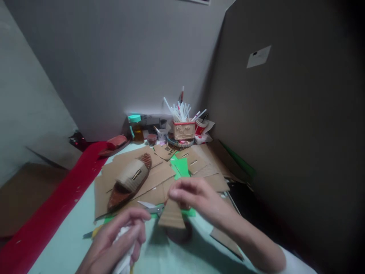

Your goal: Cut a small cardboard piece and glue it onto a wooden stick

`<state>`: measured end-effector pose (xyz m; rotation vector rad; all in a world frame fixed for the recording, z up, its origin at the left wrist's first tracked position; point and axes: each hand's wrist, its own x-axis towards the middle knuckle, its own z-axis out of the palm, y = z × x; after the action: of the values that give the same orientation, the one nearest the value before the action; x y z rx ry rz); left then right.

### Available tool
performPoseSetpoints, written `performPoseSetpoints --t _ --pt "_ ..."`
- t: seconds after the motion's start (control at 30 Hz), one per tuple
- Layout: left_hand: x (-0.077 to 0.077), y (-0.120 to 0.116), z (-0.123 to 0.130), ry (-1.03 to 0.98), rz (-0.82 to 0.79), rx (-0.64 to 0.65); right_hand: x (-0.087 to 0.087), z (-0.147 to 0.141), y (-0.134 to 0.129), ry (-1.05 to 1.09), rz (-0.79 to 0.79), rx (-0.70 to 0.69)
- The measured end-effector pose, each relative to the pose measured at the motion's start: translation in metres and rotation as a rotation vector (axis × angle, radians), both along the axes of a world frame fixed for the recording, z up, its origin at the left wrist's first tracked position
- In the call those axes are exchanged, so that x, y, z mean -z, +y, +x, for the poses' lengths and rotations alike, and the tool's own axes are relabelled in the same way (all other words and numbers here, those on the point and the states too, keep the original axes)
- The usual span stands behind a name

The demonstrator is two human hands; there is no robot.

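Observation:
My right hand pinches the upper, narrow end of a tapered cardboard piece and holds it over the light green table. Part of a rounded dark shape shows beneath the piece, too blurred to make out. In my left hand is a crumpled white tissue, with the fingers curled round it. Between the hands lie scissors, their blades pointing left. Beyond my left hand sits a brown model boat with a corrugated cardboard canopy, resting on cardboard sheets.
Flat cardboard sheets and green paper cover the table's middle. At the back stand a bottle with a turquoise lid, a box of white sticks and a red cup. Red cloth runs along the left; a dark partition rises right.

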<state>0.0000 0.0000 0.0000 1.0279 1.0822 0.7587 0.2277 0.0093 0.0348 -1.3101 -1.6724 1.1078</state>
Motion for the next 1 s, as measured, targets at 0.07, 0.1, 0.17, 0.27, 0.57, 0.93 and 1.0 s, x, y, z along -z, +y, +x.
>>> performPoseSetpoints --t 0.07,0.1,0.17,0.27,0.57,0.93,1.0 --pt "-0.007 -0.004 0.005 0.087 0.093 0.038 -0.003 -0.022 -0.013 0.018 -0.003 -0.037" --pt "-0.009 -0.006 0.007 0.121 0.110 0.058 -0.004 -0.031 -0.017 0.011 0.006 -0.042" --pt "-0.011 -0.008 0.009 0.161 0.113 0.085 -0.004 -0.040 -0.022 -0.023 0.037 -0.047" --pt "-0.008 -0.007 0.005 0.125 0.082 0.060 0.005 -0.033 -0.019 -0.160 0.125 -0.039" --pt "-0.003 -0.005 0.001 -0.021 0.056 -0.191 0.060 -0.011 -0.014 -0.664 0.230 -0.118" --pt "-0.013 0.002 0.003 -0.411 0.024 -0.407 0.038 0.016 -0.024 -0.448 0.055 -0.006" --pt "-0.017 0.002 0.003 -0.481 0.001 -0.385 0.041 0.021 -0.025 -0.280 0.031 0.043"
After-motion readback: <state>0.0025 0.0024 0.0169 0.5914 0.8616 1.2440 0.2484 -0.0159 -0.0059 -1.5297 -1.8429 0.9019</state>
